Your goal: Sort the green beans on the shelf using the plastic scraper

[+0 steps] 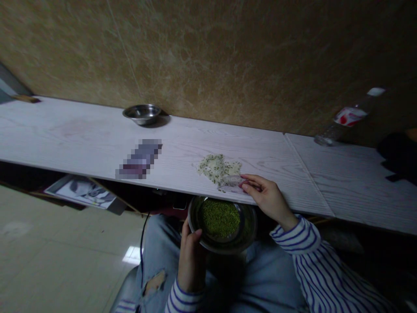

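Note:
My left hand (191, 254) grips the left rim of a steel bowl (248, 234), thumb over the edge. Green mung beans (221, 217) lie in the bowl, which is tilted above my lap just below the table's front edge. My right hand (269, 198) pinches a clear, flat-looking plastic piece (232, 182) with a pinkish end; its exact kind is hard to make out. The plastic piece rests at the near side of a loose heap of white rice grains mixed with green beans (214, 168) on the table.
A long whitish wooden table (182, 143) runs along a brown marbled wall. A second steel bowl (142, 114) stands at the back left, with a pixelated purplish item (140, 160) before it. A plastic bottle (350, 117) and a dark object (399, 154) are at the right.

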